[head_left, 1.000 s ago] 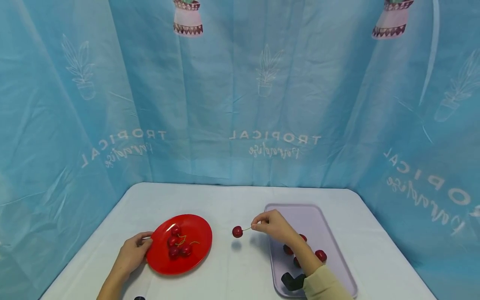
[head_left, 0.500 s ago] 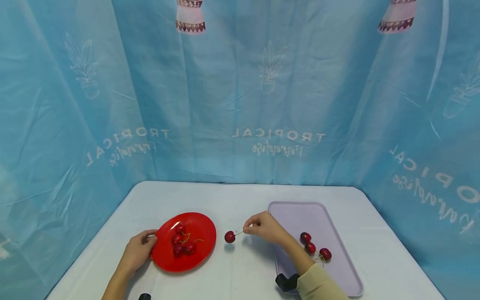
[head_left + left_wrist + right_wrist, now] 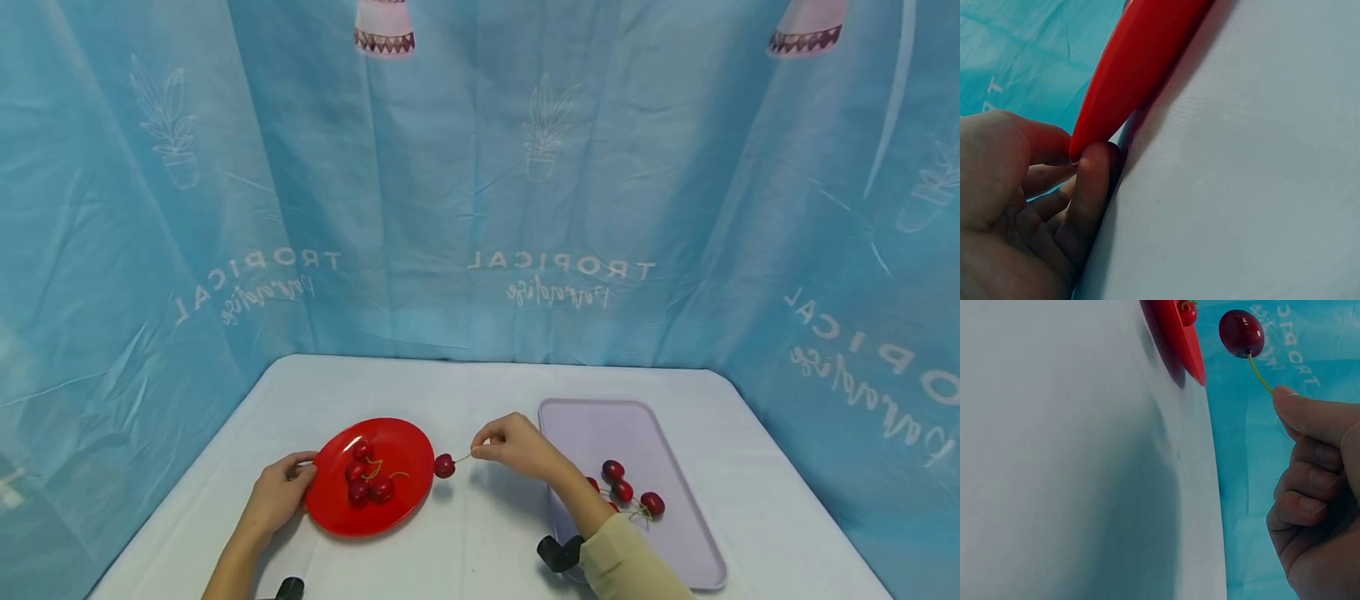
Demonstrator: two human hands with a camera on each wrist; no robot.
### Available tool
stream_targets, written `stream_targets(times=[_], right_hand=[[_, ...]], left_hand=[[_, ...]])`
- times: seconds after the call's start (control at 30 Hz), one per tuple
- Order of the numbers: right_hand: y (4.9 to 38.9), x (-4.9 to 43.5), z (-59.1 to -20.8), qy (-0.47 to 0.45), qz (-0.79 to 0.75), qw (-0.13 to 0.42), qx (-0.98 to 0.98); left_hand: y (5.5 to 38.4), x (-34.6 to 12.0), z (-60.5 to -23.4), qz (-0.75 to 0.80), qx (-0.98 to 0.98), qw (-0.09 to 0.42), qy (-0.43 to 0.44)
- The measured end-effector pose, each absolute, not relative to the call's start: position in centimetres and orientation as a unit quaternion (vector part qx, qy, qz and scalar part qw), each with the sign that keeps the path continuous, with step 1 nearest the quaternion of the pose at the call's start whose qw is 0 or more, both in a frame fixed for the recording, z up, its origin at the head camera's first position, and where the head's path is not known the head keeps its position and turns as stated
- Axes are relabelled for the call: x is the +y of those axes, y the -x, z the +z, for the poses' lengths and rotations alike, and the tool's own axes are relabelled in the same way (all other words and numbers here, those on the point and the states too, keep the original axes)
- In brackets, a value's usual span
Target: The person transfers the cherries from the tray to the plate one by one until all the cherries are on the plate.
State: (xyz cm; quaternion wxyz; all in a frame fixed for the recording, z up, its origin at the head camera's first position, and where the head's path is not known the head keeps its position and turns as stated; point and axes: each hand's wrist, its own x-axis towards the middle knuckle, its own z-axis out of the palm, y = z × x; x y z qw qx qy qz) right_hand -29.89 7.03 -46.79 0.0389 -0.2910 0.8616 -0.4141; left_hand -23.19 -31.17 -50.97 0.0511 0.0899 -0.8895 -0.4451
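Note:
Pinched by its green stem, a dark red cherry (image 3: pixel 445 466) hangs from the right hand (image 3: pixel 517 446) near the right rim of a red plate (image 3: pixel 408 500). In the right wrist view, thumb and forefinger grip the stem's end, and the cherry (image 3: pixel 1241 334) is clear of the table. The left hand (image 3: pixel 273 496) holds the plate's left rim. Thumb and fingers pinch that rim (image 3: pixel 1110 94) in the left wrist view. Several cherries (image 3: pixel 359 492) with stems lie grouped on the plate.
A pale lilac tray (image 3: pixel 592 425) stands on the right of the white table (image 3: pixel 480 383), with several cherries (image 3: pixel 622 491) in it, some partly hidden by the right forearm. A blue printed curtain (image 3: pixel 450 208) surrounds the table's back and sides.
The right hand has carried the cherry leftward from near the tray to the plate's right edge. The left hand keeps its grip on the rim. The head view has shifted slightly.

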Motion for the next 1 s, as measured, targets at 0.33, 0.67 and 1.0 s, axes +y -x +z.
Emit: stream_targets(times=[0.33, 0.67, 1.0], right_hand=[[30.1, 5.3, -46.8, 0.287, -0.417, 0.052, 0.861], [29.8, 2.9, -46.9, 0.288, -0.415, 0.079, 0.859], [29.6, 1.1, -47.5, 0.29, -0.407, 0.089, 0.862]], left_hand=[[23.2, -31.1, -50.9, -0.455, -0.885, 0.041, -0.097], [23.0, -31.3, -50.7, -0.456, -0.884, 0.04, -0.097], [23.1, -31.0, -50.6, -0.457, -0.883, 0.035, -0.1]])
